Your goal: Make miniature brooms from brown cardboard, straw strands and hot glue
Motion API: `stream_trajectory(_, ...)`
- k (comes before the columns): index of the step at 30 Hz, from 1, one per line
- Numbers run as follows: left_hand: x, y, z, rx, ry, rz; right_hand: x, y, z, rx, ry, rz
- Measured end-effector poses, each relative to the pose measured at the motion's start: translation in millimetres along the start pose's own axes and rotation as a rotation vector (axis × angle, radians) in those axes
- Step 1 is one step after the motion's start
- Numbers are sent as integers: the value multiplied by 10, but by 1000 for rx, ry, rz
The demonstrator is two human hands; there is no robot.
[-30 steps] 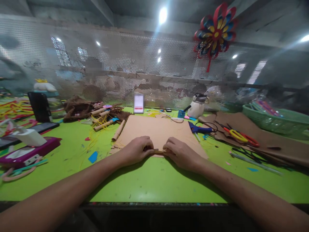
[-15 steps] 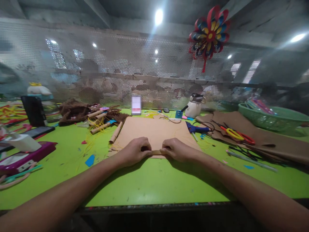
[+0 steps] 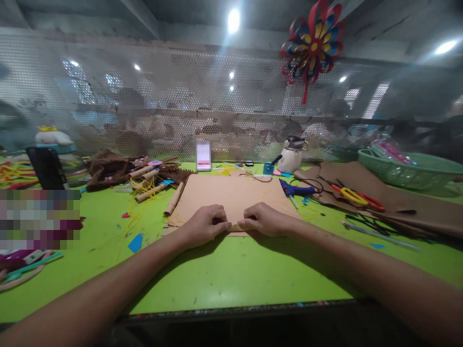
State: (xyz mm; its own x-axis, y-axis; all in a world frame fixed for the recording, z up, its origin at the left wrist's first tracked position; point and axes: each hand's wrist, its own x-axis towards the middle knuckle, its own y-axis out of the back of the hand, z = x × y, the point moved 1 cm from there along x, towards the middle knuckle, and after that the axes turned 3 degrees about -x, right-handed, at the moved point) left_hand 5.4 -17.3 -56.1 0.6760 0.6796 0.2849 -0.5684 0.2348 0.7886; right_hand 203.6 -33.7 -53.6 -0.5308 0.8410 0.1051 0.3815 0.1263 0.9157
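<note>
A sheet of light brown kraft paper (image 3: 235, 193) lies on the green table (image 3: 202, 274) in front of me. At its near edge, left of the middle, my left hand (image 3: 207, 224) is closed, with thumb and fingers pinching the paper. My right hand (image 3: 265, 220) pinches the same edge a short way to the right, its fingers closed too. Between the two thumbs a narrow turned-up strip of the edge shows. The fingertips hide exactly how the strip is folded or rolled.
Brown paper tubes (image 3: 173, 198) and yellow strands lie left of the sheet. To its right are a blue glue gun (image 3: 298, 189), scissors (image 3: 352, 195) on dark brown paper (image 3: 390, 193), and a green basket (image 3: 408, 171). A phone (image 3: 203, 156) stands behind.
My thumbs have come slightly closer together along the edge, so less of the strip shows between them. The view has shifted slightly. Both hands keep their pinch.
</note>
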Motion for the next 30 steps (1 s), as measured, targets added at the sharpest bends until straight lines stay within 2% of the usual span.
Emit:
stream_trajectory(8,25,1,-12,-41,85,-54,-8,-8,10,-11,-14,-3)
stream_trajectory(13,36,9,-7,-38,121,-71,11,9,27,24,-33,-50)
stream_trajectory(17,33,13,-1,-24,115,-70,9,10,36,47,-34,-60)
stream_trajectory(24,28,5,-34,-49,44,-75,13,-38,34,-33,-6,7)
stream_trajectory(30,36,-1,-44,-75,81,-96,43,-68,42,-22,-21,19)
